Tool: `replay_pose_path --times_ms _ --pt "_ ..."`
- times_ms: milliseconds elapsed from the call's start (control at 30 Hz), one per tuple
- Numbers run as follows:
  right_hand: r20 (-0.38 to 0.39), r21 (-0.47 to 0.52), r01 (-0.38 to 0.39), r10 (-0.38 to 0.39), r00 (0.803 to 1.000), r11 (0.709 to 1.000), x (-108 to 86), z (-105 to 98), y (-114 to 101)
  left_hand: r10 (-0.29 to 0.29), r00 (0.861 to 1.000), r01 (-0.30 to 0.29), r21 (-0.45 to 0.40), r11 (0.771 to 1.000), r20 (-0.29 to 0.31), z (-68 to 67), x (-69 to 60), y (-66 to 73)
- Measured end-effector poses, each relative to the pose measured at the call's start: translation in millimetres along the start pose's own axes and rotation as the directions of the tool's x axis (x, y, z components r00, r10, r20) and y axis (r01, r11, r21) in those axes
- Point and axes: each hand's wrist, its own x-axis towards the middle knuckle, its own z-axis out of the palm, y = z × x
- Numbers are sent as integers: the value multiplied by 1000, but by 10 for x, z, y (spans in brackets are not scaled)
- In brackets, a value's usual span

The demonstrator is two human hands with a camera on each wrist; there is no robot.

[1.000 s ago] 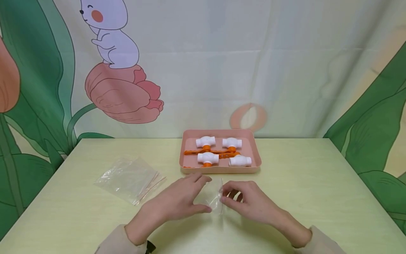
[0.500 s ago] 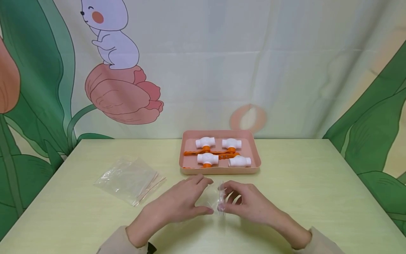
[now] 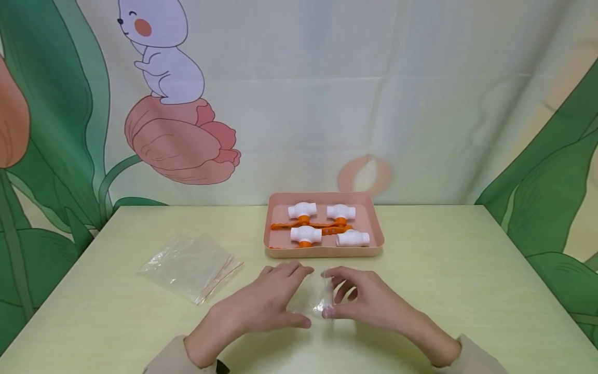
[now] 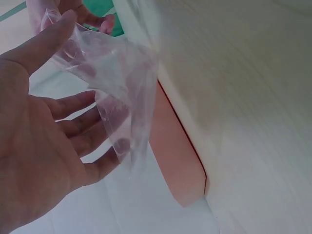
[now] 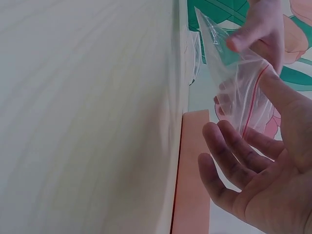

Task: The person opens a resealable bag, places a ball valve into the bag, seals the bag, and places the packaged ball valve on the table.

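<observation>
A clear zip-lock bag [image 3: 313, 300] is between my two hands, raised above the table. Its red seal line shows in the right wrist view, on the bag's side [image 5: 251, 97] near my right hand. My right hand [image 3: 374, 298] holds the bag at this mouth, with thumb and index finger spread apart along the edge. On the other side, my left hand [image 3: 261, 306] is around the bag's body with fingers loosely extended. In the left wrist view, its thumb overlaps the plastic [image 4: 122, 73] and its fingers lie beside it; firm contact cannot be told.
Behind the hands stands a pink tray [image 3: 324, 253] holding several white ball valves [image 3: 306, 234] with orange handles. More clear zip-lock bags [image 3: 187, 267] lie flat on the table to the left. A printed curtain [image 3: 299, 104] hangs at the table's back edge.
The right thumb and index finger have spread apart at the bag's mouth, where they were closer together before. The left thumb has lowered slightly. Tray and flat bags stay put.
</observation>
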Motion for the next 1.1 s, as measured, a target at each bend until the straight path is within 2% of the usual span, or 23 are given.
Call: replay_pose_path --times_ms 200,500,667,833,933,1100 --pt "-6 -32 27 -27 1000 999 4 -27 38 -38 999 37 33 999 30 11 -39 -29" --pt "-19 -44 52 -53 998 998 -11 -33 74 -65 996 63 20 998 68 7 -61 -79" --pt "-34 -69 54 -57 998 996 -13 -14 91 -65 996 63 34 997 65 15 -73 -81" --pt "-92 -104 59 -69 993 993 -10 0 97 -58 997 54 73 996 53 16 -77 -64" --pt "-116 -71 34 -42 992 997 -2 5 91 -52 998 47 97 994 46 21 -71 -46" --pt "-108 66 -53 60 992 996 7 8 67 -35 999 32 163 986 19 37 -60 -8"
